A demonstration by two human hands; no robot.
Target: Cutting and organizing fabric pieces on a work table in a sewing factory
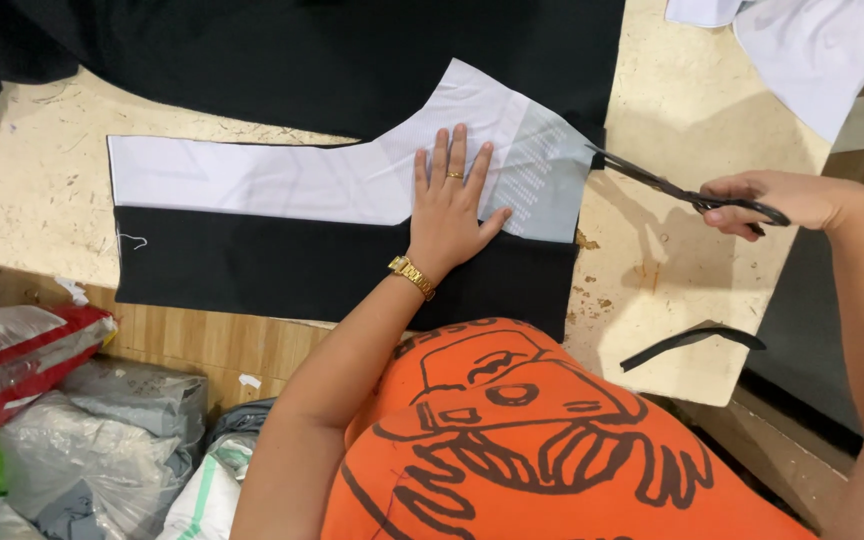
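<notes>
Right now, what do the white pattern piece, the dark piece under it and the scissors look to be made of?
White pattern piece: probably stiff paper, matte, lying flat with crisp cut edges under the left hand.
Black fabric: matte cloth, with a loose thread at its left edge.
Scissors in the right hand: dark blades, likely metal; handles possibly plastic.

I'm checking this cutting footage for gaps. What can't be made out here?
Head view only:
- Black fabric: its far part is cut off by the top edge.
- Paper pattern: the small print is too small to read.
- Scissors: handles hidden inside the right hand.
</notes>
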